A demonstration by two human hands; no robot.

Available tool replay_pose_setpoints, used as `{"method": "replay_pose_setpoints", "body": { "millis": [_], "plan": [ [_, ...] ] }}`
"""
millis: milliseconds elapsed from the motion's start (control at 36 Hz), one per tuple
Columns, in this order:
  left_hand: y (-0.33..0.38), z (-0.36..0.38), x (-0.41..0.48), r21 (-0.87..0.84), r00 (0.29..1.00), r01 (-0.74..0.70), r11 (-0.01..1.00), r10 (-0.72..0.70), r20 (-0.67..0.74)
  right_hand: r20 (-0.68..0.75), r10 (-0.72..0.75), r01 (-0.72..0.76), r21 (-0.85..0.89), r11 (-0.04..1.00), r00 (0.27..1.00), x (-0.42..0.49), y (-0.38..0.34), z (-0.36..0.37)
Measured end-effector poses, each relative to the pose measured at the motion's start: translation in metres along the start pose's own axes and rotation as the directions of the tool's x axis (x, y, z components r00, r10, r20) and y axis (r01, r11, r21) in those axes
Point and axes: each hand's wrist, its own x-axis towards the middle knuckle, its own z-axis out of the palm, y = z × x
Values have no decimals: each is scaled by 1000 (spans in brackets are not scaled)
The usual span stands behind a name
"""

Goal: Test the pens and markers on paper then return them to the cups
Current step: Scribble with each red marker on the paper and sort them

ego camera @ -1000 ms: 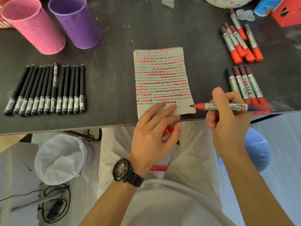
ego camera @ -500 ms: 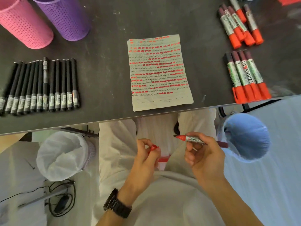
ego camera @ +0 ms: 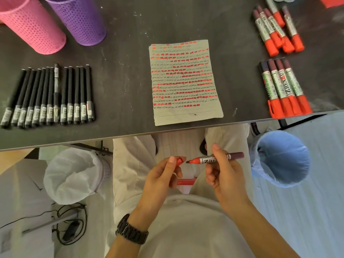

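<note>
Over the lap, nearer than the desk (ego camera: 121,81), the right grip (ego camera: 223,172) pinches the marker (ego camera: 214,159), tip pointing left; the left grip (ego camera: 163,175) pinches its cap (ego camera: 179,162) just beside the tip. Capping well likely means aligning mouth and tip, then pushing straight home.

Dark table (ego camera: 126,75), paper (ego camera: 184,81), black pens (ego camera: 50,97), red markers (ego camera: 284,90), two cups (ego camera: 55,21)

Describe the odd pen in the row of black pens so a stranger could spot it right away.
On the left of the dark table, nearer than the pink cup, lies a row of black pens. Near its middle, the odd pen alone sticks out past the others toward the cup, with a pale band near that end.
</note>
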Motion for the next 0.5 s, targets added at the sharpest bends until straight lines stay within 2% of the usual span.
{"method": "replay_pose_setpoints", "body": {
  "millis": [167,389,500],
  "plan": [
    [3,0,-3,-27,1000,4,1000,-3,23,-23,-36,36,-11,999,999,-3,1,-1],
    [4,2,-2,60,994,-80,995,75,75,-40,-89,83,-128,988,995,-3,1,-1],
    [2,4,-1,159,984,-148,976,130,123,6,-147,145,-199,969,989,-5,2,3]
  ]
}}
